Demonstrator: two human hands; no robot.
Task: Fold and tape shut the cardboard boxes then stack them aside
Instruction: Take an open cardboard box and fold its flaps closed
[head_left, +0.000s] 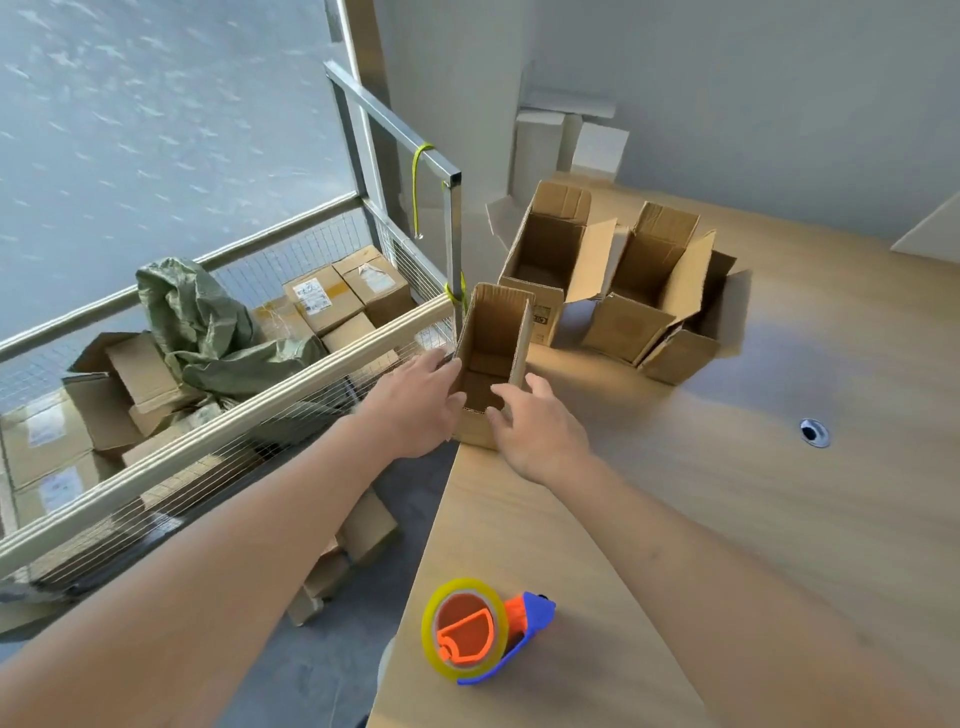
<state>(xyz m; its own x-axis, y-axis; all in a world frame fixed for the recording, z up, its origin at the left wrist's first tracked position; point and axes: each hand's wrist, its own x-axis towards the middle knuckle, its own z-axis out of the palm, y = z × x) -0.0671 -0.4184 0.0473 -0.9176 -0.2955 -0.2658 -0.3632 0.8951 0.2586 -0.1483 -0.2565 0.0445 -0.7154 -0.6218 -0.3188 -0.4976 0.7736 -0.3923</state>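
- Nearest us, the yellow roll of tape in its orange-and-blue plastic dispenser (485, 630) lies untouched on the pale wooden table (779, 519).
- At the table's left corner stands the small open brown cardboard box (493, 358), long axis upright. Our left hand (415, 402) grips its left wall; our right hand (537, 428) holds the near-right edge, equally close.
- Beyond, two taller open cardboard boxes (608, 275) wait.

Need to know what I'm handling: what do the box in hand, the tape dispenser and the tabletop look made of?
The box held by both hands looks like plain brown corrugated cardboard, matte; fluting shows along its cut top edges. The tape dispenser appears to be glossy moulded plastic, orange and blue, carrying a yellowish translucent tape roll. The tabletop looks like light wood-grain laminate, smooth with a soft sheen; solid wood can't be excluded.
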